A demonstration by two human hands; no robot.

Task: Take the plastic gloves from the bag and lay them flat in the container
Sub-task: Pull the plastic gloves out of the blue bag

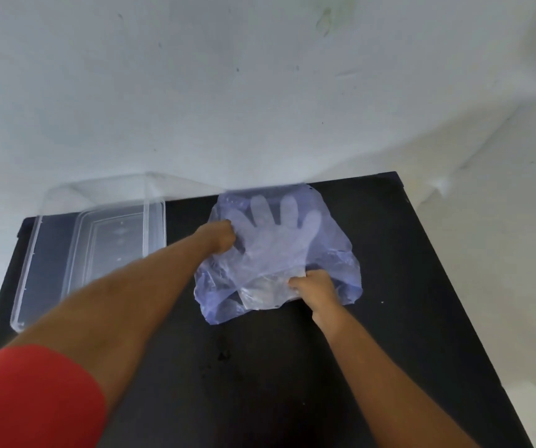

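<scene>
The glove (273, 240) lay fingers-away between both hands: left hand (220, 237) pinched its side, right hand (313, 286) gripped the cuff inside the bag (337, 253).

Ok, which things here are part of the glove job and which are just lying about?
Part of the job:
plastic gloves
bluish plastic bag
clear plastic container
left hand
right hand

Just there:
black table
white wall
</scene>
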